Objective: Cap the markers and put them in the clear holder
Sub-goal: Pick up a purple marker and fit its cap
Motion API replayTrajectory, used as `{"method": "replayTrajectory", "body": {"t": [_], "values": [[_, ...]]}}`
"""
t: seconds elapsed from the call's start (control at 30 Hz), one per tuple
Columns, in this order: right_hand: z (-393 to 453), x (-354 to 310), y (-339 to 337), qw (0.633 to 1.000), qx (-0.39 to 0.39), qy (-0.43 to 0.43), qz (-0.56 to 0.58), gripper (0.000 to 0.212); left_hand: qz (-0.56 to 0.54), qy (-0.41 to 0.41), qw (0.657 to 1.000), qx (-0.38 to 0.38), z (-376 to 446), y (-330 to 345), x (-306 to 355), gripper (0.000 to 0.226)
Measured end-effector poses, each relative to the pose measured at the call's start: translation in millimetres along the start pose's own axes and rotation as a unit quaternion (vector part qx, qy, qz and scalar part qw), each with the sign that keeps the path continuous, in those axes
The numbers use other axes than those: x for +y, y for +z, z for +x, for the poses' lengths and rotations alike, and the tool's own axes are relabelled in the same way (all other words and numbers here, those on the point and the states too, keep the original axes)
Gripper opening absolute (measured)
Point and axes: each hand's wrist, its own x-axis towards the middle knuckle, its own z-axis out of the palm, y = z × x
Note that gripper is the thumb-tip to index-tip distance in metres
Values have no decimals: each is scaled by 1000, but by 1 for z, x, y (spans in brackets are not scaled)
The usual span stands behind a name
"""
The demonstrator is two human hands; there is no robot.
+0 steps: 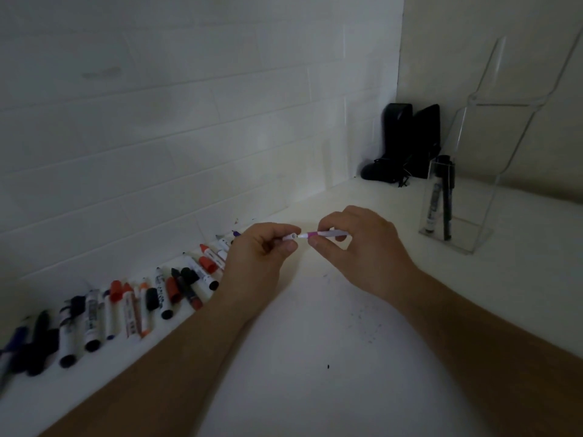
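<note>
Fingers [291, 246] of the left hand [255, 257] pinch one cap [289, 237], right hand [362, 244] pinches one pink marker [325, 234]; two markers [440, 197] stand in the clear holder [467, 171].

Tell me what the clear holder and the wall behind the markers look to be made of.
Clear upright holder: likely acrylic, glossy and see-through; two dark markers show through its walls, and its edges catch light. White wall: seemingly painted brick or tile, matte, with staggered joint lines.

View: we have one head-worn wide-angle camera only.
Facing: forward and down, over bench [315, 310] toward tiled wall [157, 121].
Range: close.
</note>
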Motion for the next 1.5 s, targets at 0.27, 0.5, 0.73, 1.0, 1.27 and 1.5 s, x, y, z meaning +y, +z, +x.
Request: {"method": "replayTrajectory", "body": {"t": [0.27,0.5,0.73,1.0,1.27,1.5], "values": [[0,4,-3,993,-15,-47,-104,25,193,105,975,-26,0,0,-3,20],[1,1,-3,986,-59,-74,-141,46,227,98,967,-61,-5,2,0,19],[-2,4,-4,983,-65,-87,-149,53,222,42,972,-71,-6,5,0,14],[-6,10,3,990,-75,-75,-97,45,251,75,962,-73,-6,9,-1,20],[2,-11,-15,952,-139,-50,-269,26,253,108,956,-105,-2,13,-6,38],[45,-9,-118,981,181,32,-64,11,229,167,951,-127,-10,14,-10,41]]}}
